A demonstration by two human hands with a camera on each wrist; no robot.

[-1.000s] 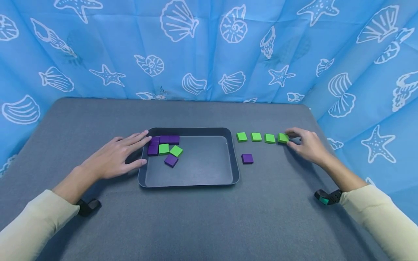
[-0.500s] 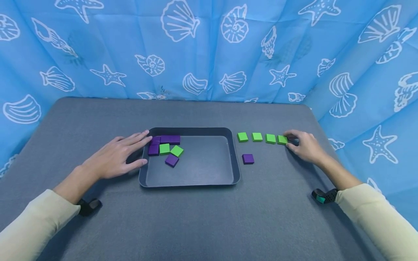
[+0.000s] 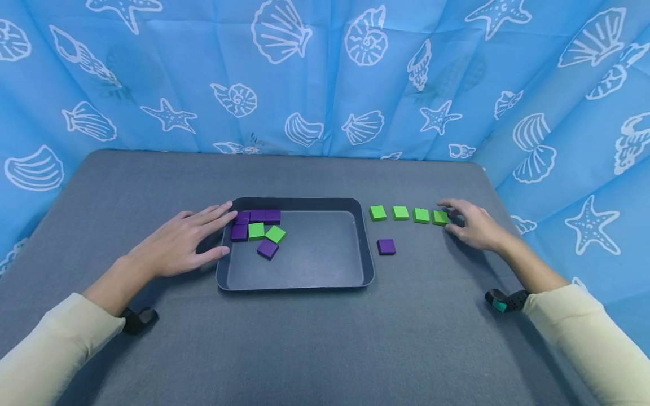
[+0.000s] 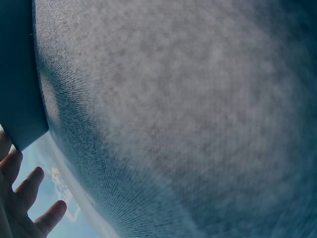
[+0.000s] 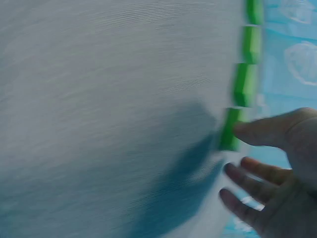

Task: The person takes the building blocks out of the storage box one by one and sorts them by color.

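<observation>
My left hand lies with its fingers spread at the left rim of a dark rectangular tray. In the tray's upper left sit several purple tiles, with two green tiles beside them and another purple tile turned at an angle. To the right of the tray, several green tiles form a row on the table. At the row's right end, my right hand has its fingers parted around the last green tile; in the right wrist view the thumb appears beside that tile.
A single purple tile lies below the row, just right of the tray. The grey cloth-covered table reaches back to a blue curtain with white shell prints. Each wrist carries a black strap device.
The last green tile has come down slightly left into line with the row. The right hand's fingers have since parted from it. The left hand stays put.
</observation>
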